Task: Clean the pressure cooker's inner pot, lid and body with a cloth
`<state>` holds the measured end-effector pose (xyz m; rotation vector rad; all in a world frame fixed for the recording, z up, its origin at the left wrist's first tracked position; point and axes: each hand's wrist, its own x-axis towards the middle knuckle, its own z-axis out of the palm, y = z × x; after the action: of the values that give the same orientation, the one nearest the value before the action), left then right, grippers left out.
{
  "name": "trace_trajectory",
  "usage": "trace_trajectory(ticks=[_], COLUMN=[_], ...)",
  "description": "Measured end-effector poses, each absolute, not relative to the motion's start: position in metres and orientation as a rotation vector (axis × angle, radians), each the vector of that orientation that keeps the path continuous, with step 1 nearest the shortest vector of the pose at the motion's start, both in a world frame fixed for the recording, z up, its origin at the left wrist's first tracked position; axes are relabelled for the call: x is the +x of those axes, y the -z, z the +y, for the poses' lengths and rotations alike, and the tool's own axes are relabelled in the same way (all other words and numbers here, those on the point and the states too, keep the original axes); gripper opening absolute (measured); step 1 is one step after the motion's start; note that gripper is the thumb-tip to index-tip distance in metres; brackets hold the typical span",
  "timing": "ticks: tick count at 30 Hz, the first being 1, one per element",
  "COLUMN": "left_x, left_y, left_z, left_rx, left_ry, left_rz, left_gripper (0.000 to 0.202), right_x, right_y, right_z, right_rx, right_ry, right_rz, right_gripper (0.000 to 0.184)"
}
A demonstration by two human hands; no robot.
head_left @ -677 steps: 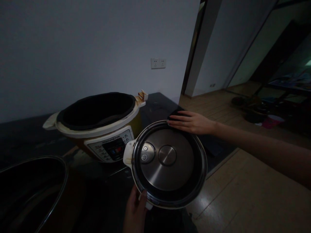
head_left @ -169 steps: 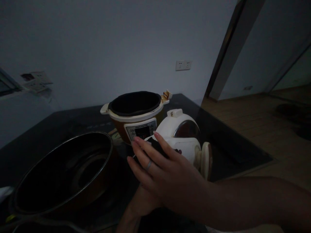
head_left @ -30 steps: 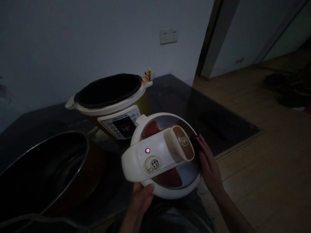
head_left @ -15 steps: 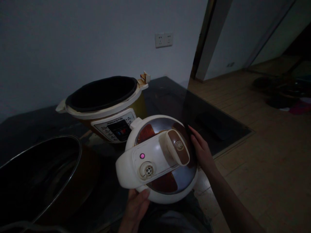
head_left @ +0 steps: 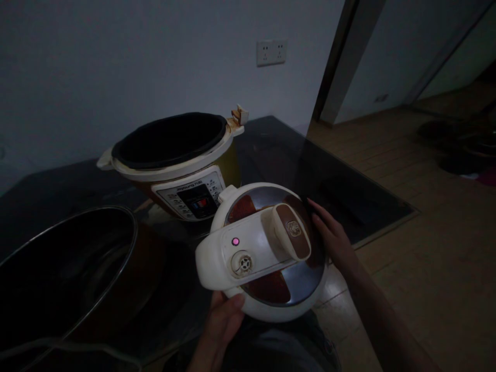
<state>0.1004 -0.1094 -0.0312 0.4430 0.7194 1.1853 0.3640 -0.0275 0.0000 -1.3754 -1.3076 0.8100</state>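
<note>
Holding a pressure-cooker lid point(head_left: 263, 250) top-up over the dark glass table point(head_left: 294, 165) edge: left hand point(head_left: 222, 323) clamped on its near rim, right hand point(head_left: 333, 240) flat against its far side. Behind, open cooker base point(head_left: 174, 155), inner pot point(head_left: 65, 274); grey wall point(head_left: 116, 67), wall socket point(head_left: 271, 51), wooden floor point(head_left: 426, 248).

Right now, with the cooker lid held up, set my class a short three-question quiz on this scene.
1. True or false: the cooker has its lid on.
2. Which hand grips the lid's near edge from below? A) left hand B) right hand
3. Fill in: the small light on the lid's handle glows ____.

Key: 1 false: the cooker stands open on the table and both hands hold the lid. 2 A: the right hand lies against the far side. 3 pink.
</note>
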Motion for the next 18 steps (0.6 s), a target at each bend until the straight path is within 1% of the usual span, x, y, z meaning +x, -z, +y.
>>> trace_trajectory(ticks=[6,11,18], left_x=[0.104,0.103,0.103], left_y=[0.026,0.029,0.033], left_z=[-0.109,-0.108,-0.107], left_rx=[0.46,0.466,0.455], left_ry=[-1.193,-1.203,-1.194], left_rz=[0.706,0.716,0.706], left_gripper=[0.061,0.059,0.058], right_x=[0.371,0.353,0.304], right_y=[-0.019,-0.045,-0.083], right_z=[0.034,0.073,0.088], right_rx=[-1.245,-1.115,-0.674], right_ry=[-1.075,-1.035,-0.947], right_rz=[-1.44,-1.817,-2.254], right_gripper=[0.039,0.039,0.038])
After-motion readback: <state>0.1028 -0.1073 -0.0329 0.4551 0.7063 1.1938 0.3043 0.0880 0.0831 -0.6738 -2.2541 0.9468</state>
